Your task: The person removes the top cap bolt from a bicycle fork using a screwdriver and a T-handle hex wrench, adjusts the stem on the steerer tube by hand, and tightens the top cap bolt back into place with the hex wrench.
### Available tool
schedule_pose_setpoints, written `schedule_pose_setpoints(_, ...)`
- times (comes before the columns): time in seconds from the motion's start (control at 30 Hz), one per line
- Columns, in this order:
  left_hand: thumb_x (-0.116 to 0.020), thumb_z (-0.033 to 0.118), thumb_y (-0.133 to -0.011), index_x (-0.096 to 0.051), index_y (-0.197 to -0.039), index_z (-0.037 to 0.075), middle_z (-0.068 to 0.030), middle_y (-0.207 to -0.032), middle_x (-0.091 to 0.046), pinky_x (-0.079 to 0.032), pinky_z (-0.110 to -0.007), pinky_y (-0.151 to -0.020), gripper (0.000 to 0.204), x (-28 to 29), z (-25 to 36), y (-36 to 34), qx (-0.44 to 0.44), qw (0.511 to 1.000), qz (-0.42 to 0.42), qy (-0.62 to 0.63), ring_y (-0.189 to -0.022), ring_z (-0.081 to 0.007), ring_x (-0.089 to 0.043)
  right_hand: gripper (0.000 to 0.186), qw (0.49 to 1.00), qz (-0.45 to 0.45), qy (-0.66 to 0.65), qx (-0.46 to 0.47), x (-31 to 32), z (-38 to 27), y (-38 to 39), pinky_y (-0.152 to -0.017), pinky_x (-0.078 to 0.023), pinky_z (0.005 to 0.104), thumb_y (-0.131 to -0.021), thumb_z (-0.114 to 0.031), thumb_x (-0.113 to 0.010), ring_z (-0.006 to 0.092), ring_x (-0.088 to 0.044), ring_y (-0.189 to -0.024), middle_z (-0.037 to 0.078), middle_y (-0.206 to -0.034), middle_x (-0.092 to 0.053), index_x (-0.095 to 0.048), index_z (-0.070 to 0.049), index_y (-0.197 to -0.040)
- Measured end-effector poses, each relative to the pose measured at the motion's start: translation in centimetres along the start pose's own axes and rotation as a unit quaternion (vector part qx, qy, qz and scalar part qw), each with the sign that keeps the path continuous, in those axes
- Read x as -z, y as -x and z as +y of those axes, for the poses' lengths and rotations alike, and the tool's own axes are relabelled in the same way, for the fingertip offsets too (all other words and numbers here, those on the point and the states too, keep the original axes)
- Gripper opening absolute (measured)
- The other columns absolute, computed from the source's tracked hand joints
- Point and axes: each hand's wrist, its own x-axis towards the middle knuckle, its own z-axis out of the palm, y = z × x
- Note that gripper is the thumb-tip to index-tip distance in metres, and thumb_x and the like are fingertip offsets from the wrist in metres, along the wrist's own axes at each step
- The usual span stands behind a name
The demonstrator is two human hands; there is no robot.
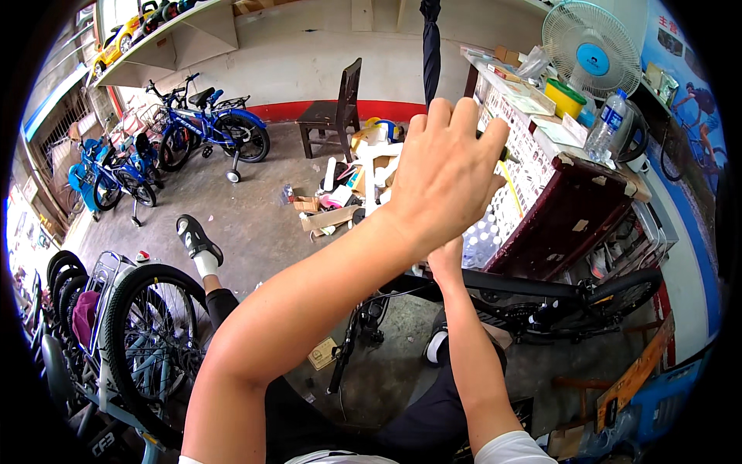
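Observation:
My left hand (448, 170) is raised high across the middle of the view, its fingers curled round something dark that is mostly hidden behind them. My right hand (447, 257) is lower and farther back, partly behind the left, so its fingers are hidden. Beneath both hands a black bicycle frame (541, 289) lies across my view, with a handlebar (340, 359) hanging toward the floor between my legs.
A cluttered cabinet (580, 201) and fan (591, 56) stand right. Scrap cardboard (332, 220) lies ahead near a wooden chair (328, 116). Blue bicycles (201, 131) stand back left, more wheels (124, 340) near left. An orange board (634, 379) leans at lower right.

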Motion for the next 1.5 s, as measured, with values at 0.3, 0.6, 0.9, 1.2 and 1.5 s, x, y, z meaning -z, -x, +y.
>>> schedule_pose_setpoints(0.3,-0.089,0.037,-0.070,-0.072,-0.108,0.014,-0.0143,-0.110,-0.057,-0.044,-0.047,-0.087,0.047,1.3,-2.1,0.9,-0.001,0.991,0.130,0.002,-0.104,-0.0351,-0.053,0.008,0.992,-0.057,-0.094,-0.063,0.1,0.9,0.0,-0.064,-0.048,0.0233,-0.101,-0.008,-0.060,0.0083,-0.060,-0.069,0.005,-0.086,-0.069,-0.062,-0.001,-0.104)
schedule_pose_setpoints(0.6,-0.083,0.026,-0.084,-0.059,-0.119,-0.002,-0.0154,-0.105,-0.063,-0.053,-0.038,-0.077,0.051,1.3,-2.6,1.7,0.106,0.978,0.139,0.110,-0.086,-0.0276,-0.065,0.007,0.986,-0.079,-0.121,-0.078,0.2,1.4,-0.3,-0.065,-0.048,0.0233,-0.101,-0.006,-0.059,0.0083,-0.059,-0.070,0.005,-0.088,-0.069,-0.062,-0.001,-0.104)
schedule_pose_setpoints(0.9,-0.077,0.027,-0.093,-0.065,-0.117,-0.004,-0.0167,-0.121,-0.068,-0.054,-0.031,-0.080,0.041,-1.1,-4.2,2.2,0.140,0.872,0.181,0.433,-0.096,-0.0165,-0.068,0.004,0.985,-0.134,-0.074,-0.084,-0.3,1.3,-0.4,-0.063,-0.046,0.0226,-0.098,0.000,-0.060,0.0063,-0.057,-0.069,0.000,-0.082,-0.064,-0.063,-0.001,-0.100)
schedule_pose_setpoints(1.2,-0.037,0.038,-0.111,-0.045,-0.129,-0.006,-0.0178,-0.106,-0.066,-0.056,-0.036,-0.082,0.047,0.1,-4.0,-0.7,0.410,0.595,0.049,0.690,-0.079,-0.0229,-0.063,0.006,0.988,-0.154,-0.021,-0.001,-0.4,1.1,-0.2,-0.062,-0.048,0.0246,-0.097,0.001,-0.060,0.0073,-0.059,-0.068,0.000,-0.078,-0.064,-0.064,0.000,-0.101)
schedule_pose_setpoints(1.5,-0.037,0.031,-0.111,-0.042,-0.140,-0.009,0.0071,-0.064,-0.047,-0.028,-0.022,-0.048,0.050,0.9,-8.8,-2.4,0.372,0.481,-0.287,0.740,-0.048,-0.0032,-0.034,0.006,0.965,-0.201,-0.119,-0.122,-2.1,0.2,0.1,-0.057,-0.048,0.0212,-0.099,-0.002,-0.060,0.0055,-0.059,-0.063,0.000,-0.078,-0.064,-0.064,0.001,-0.102)
